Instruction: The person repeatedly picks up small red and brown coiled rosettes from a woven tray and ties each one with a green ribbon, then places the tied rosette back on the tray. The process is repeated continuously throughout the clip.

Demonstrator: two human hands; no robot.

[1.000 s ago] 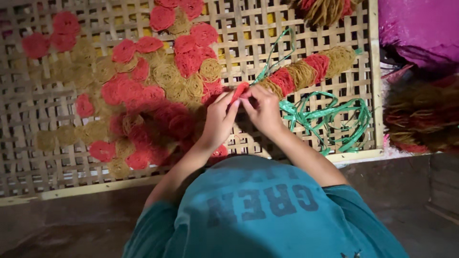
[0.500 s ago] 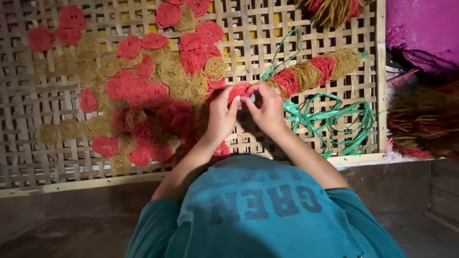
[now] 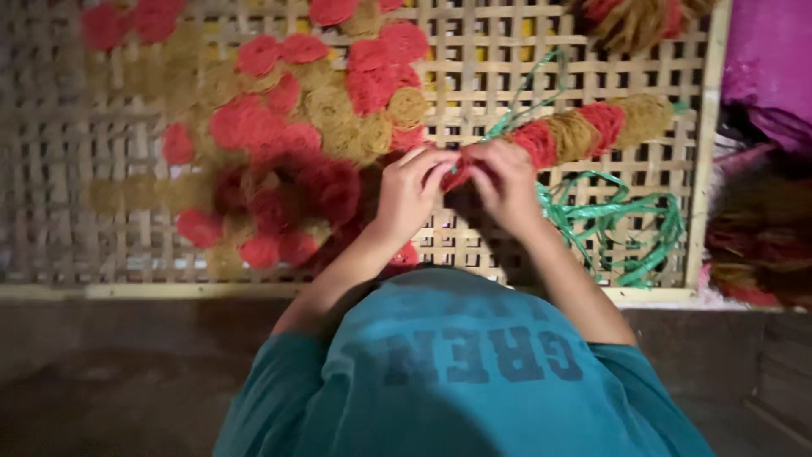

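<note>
My left hand (image 3: 410, 190) and my right hand (image 3: 507, 182) meet over a woven bamboo tray (image 3: 127, 245), both pinching one red coiled disc (image 3: 457, 176) between the fingertips. The disc sits at the near end of a row of red and yellow discs (image 3: 584, 131) strung together, which runs up and to the right. Green plastic string (image 3: 613, 218) lies in loose loops just right of my right hand. The disc is mostly hidden by my fingers.
Loose red and yellow coiled discs (image 3: 288, 144) lie spread over the tray's left and middle. Another strung bundle (image 3: 630, 19) lies at the top right. A purple bag (image 3: 770, 59) and more bundles (image 3: 761, 245) sit beyond the tray's right rim. My teal shirt (image 3: 457, 372) fills the bottom.
My fingers have drawn closer around the red disc, covering more of it. The hands stay at the same end of the strung row.
</note>
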